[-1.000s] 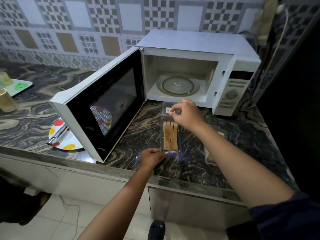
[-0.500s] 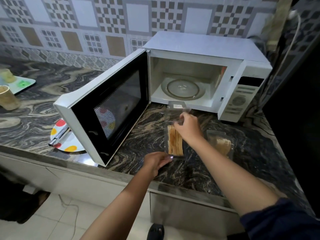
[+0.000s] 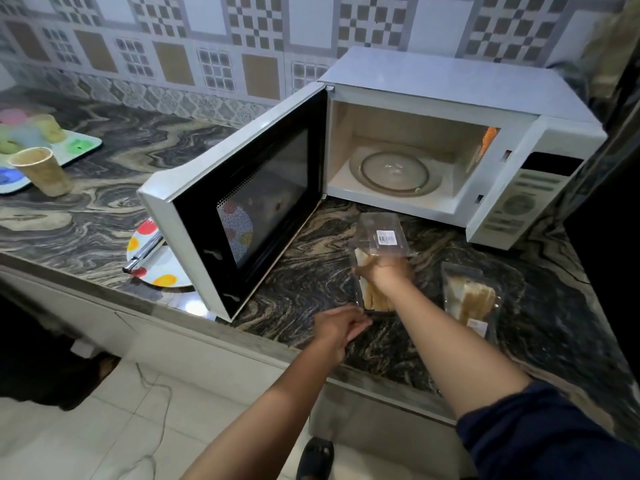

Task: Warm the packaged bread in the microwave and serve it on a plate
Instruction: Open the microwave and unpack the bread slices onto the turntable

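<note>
A clear plastic bread package [image 3: 378, 237] with sliced bread and a barcode label lies on the marble counter [image 3: 311, 271] in front of the microwave [image 3: 450, 109]. My right hand [image 3: 386, 271] grips it across the middle. My left hand [image 3: 337, 325] pinches the package's near end at the counter's front edge. The microwave door [image 3: 239, 202] stands wide open to the left, and the glass turntable [image 3: 394, 171] inside is bare. A white plate [image 3: 156, 268] with coloured dots lies partly behind the door.
A second bread package [image 3: 471, 299] lies on the counter to the right. Metal tongs [image 3: 143, 252] rest on the dotted plate. A paper cup [image 3: 41, 169] and a tray [image 3: 83, 147] with coloured cups stand at the far left. Tiled wall behind.
My right hand has slid from the package's far end down to its middle. The left hand has kept hold of the near end. The camera has shifted, bringing the second package into view.
</note>
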